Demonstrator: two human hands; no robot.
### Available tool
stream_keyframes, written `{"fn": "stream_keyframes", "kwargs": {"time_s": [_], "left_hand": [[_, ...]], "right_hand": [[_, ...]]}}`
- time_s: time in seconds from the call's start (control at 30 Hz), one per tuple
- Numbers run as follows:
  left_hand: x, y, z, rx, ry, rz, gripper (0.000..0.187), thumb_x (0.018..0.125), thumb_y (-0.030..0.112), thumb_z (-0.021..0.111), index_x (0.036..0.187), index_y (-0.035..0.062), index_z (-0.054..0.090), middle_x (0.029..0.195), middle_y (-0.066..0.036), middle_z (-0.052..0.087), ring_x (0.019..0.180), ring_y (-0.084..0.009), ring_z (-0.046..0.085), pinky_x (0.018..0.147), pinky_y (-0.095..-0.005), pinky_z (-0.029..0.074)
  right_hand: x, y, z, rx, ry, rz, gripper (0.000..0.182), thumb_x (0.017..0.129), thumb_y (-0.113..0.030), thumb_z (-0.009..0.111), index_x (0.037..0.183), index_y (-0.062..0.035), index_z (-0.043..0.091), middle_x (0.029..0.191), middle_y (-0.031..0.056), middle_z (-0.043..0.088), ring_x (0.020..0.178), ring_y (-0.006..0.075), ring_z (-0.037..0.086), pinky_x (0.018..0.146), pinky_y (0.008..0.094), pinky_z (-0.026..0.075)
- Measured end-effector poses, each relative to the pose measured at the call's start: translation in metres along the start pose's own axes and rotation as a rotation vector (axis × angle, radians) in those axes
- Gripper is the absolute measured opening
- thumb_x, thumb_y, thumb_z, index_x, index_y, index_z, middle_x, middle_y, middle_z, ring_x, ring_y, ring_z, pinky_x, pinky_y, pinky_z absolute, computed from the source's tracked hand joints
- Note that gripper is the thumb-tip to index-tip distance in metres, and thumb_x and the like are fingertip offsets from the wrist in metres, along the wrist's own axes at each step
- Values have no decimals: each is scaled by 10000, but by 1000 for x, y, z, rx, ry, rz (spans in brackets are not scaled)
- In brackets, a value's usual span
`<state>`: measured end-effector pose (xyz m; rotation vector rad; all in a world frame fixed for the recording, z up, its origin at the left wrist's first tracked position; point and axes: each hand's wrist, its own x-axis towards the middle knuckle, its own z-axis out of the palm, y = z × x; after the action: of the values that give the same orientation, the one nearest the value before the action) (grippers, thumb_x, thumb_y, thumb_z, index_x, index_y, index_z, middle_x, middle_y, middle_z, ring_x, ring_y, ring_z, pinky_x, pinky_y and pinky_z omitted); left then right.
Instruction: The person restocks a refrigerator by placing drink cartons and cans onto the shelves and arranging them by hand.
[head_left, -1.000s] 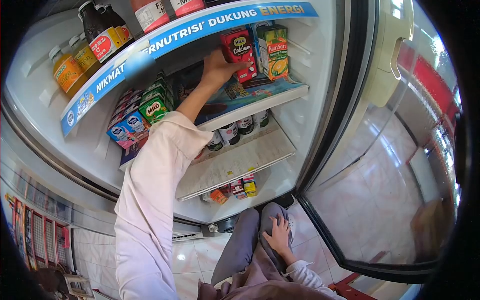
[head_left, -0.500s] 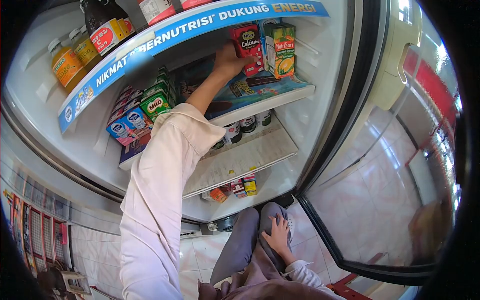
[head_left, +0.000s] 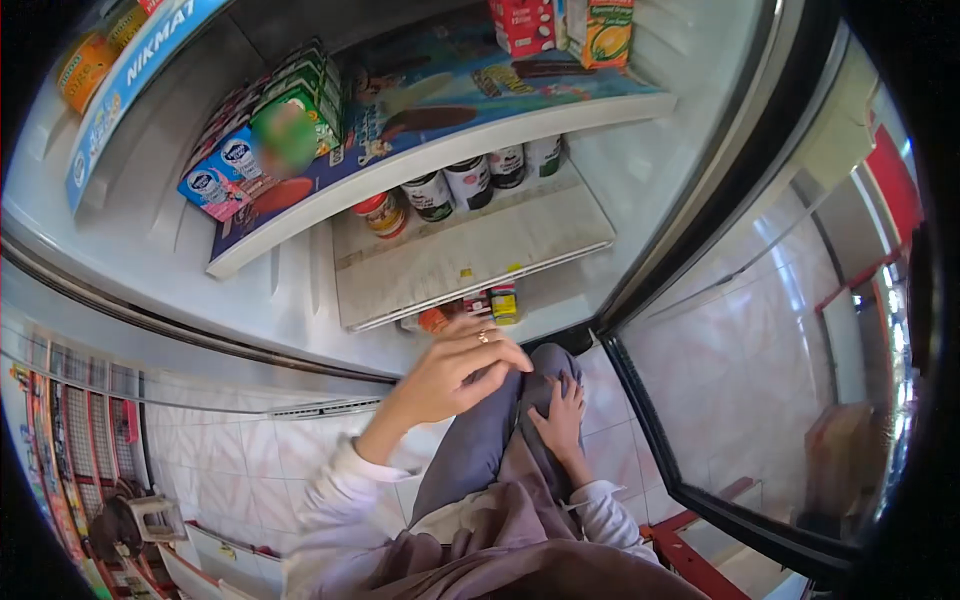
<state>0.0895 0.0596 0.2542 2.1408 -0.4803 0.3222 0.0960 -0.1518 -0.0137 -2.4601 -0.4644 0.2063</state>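
My left hand, with a ring on one finger, hangs in front of the fridge's lower part. Its fingers are loosely bent with nothing in them. My right hand lies on my knee, fingers spread. On the fridge's upper shelf, a red carton and an orange-juice carton stand at the right. Blue-and-pink milk cartons and green cartons are grouped at the left, partly blurred. Below my left hand's reach of that shelf, several dark-lidded jars stand beside a red-lidded jar.
The fridge's glass door is swung out to the right. Small packs sit on the fridge floor, partly behind my left hand. Orange bottles stand on the top shelf. A stool and wire racks are at the left.
My left hand has left the red carton on the upper shelf and come down out of the fridge toward my knees. The view has tilted downward. My right hand stays on my knee.
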Motion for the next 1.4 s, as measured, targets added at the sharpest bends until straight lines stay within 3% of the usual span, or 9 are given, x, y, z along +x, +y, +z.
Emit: {"fn": "stream_keyframes", "kwargs": {"time_s": [0.17,0.27,0.43,0.67,0.9,1.07,1.17,1.23,1.4], "left_hand": [[-116,-157,70,118,187,-587,157,805,-35,605,937,35,656,982,-111,640,971,-303,601,892,-404,471],[-138,-225,82,474,237,-510,218,820,25,636,1036,42,655,1107,-118,645,1061,-321,593,953,-429,455],[-64,-255,50,544,87,-808,416,829,200,704,1218,95,599,1180,-173,624,1119,-386,564,974,-474,443],[-81,-312,60,558,17,-701,445,824,255,718,1225,95,609,1191,-181,628,1090,-379,584,948,-461,460],[-99,-329,69,547,175,-663,440,803,248,747,1192,84,624,1172,-185,633,1077,-372,590,936,-452,462],[-131,-303,65,503,334,-726,437,774,216,784,1159,72,635,1155,-190,634,1092,-367,582,936,-445,453],[-138,-216,61,790,514,-372,494,752,124,795,1213,74,623,1179,-147,580,1068,-368,554,883,-448,469],[-160,-174,65,640,576,-492,492,671,89,847,1111,47,631,1056,-147,626,1059,-364,541,927,-442,444],[-173,-70,41,486,516,-525,514,641,69,861,1109,58,649,1014,-119,586,915,-269,599,773,-368,503]], "right_hand": [[3,-8,1,-11,-50,15,754,672,-275,780,1346,-141,470,1446,160,357,1284,404,355,1050,540,312],[6,-8,3,-15,-72,26,753,675,-285,783,1346,-145,470,1451,158,351,1285,400,354,1050,539,310],[9,-7,4,-17,-65,43,737,679,-297,780,1336,-148,479,1448,153,352,1278,396,360,1047,535,309],[11,-7,3,-28,-55,32,733,673,-313,779,1328,-154,490,1434,146,364,1269,388,365,1031,526,315],[11,-6,2,-11,-61,24,746,671,-309,784,1335,-155,482,1435,146,359,1269,390,361,1027,528,315],[9,-6,2,-15,-59,34,740,678,-306,784,1335,-157,481,1434,146,360,1271,390,360,1028,529,314],[10,-8,1,-4,-58,39,730,683,-302,785,1331,-155,482,1431,148,365,1274,389,359,1029,530,315],[10,-9,0,-4,-60,42,726,685,-299,786,1328,-153,484,1429,149,369,1277,388,358,1030,531,316],[7,-7,4,6,-36,16,725,684,-296,788,1325,-146,485,1425,152,373,1281,389,355,1034,537,314]]}}
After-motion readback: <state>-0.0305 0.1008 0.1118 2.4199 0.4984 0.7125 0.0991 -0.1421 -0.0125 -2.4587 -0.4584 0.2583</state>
